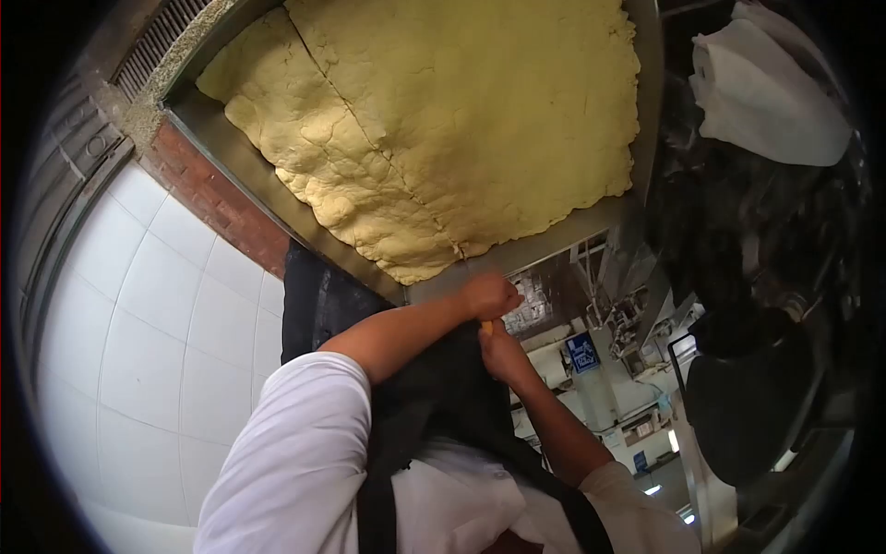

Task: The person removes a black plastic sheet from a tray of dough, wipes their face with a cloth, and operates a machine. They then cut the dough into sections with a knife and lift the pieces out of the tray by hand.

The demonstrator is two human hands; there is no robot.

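Observation:
A wide sheet of yellow dough [480,111] lies in a metal tray [591,222]. Along its left part a cut line runs down to the near edge, and the dough left of that line is lumpier. My left hand [489,295] is closed in a fist just past the tray's near rim, at the end of the cut. Right below it, my right hand [503,353] is closed too. Between the two hands shows the short orange handle [486,327] of what looks like a knife. Its blade is mostly hidden by my left hand.
A brick ledge [217,198] borders the tray's left side, above white tiles [175,305]. On the right hang a white cloth [766,88] and a dark rounded object [748,397]. Behind my right arm are shelves with a blue sign [581,353].

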